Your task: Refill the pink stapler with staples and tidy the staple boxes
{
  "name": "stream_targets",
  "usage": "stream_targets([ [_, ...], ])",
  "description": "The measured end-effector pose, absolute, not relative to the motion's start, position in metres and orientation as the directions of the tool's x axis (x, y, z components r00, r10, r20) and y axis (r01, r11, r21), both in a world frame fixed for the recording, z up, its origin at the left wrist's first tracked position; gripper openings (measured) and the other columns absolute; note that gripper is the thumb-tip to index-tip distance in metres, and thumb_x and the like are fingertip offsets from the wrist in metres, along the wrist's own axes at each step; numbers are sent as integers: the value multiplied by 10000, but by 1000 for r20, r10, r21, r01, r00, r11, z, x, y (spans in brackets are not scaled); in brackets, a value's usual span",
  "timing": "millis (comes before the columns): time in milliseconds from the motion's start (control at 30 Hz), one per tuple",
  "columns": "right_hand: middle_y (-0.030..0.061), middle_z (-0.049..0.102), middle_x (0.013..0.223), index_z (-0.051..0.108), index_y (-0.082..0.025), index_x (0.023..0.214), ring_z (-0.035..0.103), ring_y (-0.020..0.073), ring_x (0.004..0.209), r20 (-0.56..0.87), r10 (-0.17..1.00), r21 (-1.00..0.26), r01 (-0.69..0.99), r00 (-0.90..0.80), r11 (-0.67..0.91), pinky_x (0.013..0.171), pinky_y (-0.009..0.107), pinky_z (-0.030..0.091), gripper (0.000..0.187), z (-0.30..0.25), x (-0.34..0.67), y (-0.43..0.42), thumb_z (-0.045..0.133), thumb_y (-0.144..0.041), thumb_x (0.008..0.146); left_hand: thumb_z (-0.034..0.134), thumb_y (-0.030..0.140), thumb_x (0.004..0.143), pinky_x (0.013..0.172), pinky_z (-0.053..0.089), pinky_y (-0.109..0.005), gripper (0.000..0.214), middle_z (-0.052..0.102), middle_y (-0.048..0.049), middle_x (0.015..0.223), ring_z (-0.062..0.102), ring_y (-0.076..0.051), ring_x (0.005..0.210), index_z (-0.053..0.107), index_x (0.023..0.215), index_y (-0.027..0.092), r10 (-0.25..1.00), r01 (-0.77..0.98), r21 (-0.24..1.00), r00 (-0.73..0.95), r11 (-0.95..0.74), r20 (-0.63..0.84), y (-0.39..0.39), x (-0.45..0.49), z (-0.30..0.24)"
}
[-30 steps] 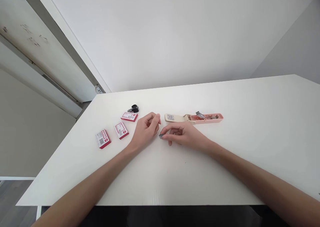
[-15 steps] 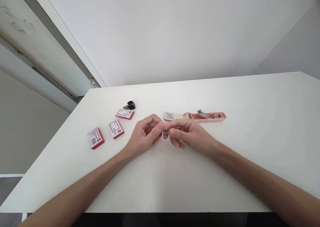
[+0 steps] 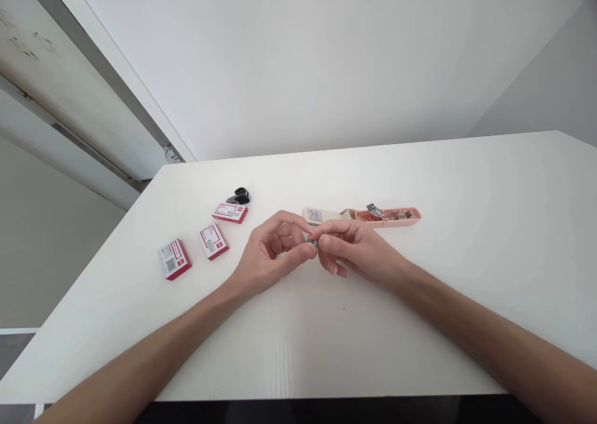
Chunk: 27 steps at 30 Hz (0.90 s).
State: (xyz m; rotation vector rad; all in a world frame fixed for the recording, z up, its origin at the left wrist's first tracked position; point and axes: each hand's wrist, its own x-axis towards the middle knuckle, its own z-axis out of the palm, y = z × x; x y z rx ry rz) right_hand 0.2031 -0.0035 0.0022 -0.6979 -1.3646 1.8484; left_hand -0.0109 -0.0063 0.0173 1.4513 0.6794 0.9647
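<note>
A short grey strip of staples (image 3: 311,242), mostly hidden by fingertips, is between my two hands above the white table. My left hand (image 3: 275,250) has its thumb and forefinger curved around the strip's left side. From the other side, my right hand (image 3: 347,247) pinches it between thumb and forefinger, with the lower fingers loosely curled. Just behind the hands lies an opened stapler (image 3: 392,221), its cream part to the left and its pink part to the right. A metal piece sticks up from its middle.
Three red-and-white small boxes lie left of my hands: a near one (image 3: 174,259), a middle one (image 3: 213,241) and a far one (image 3: 230,212). A black staple remover (image 3: 239,196) rests behind the far box. The white table (image 3: 298,343) meets a wall at the back.
My left thumb and forefinger have spread apart and shifted right around the grey strip. My right hand keeps its pinch, almost in place. The view has shifted slightly.
</note>
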Motion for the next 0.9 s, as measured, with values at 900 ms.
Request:
stream_targets([
  [900,6,735,796,734,-249,1003,681,147,589,317,915,-922,147,-249,359,564,303,562,265,2,194,-12,765,-508,955,840,438,871,515,378,-240,278,686,-4,833,456,-57,551,715,816,196,952,-51,996,294,-79,91,-3,-3,21],
])
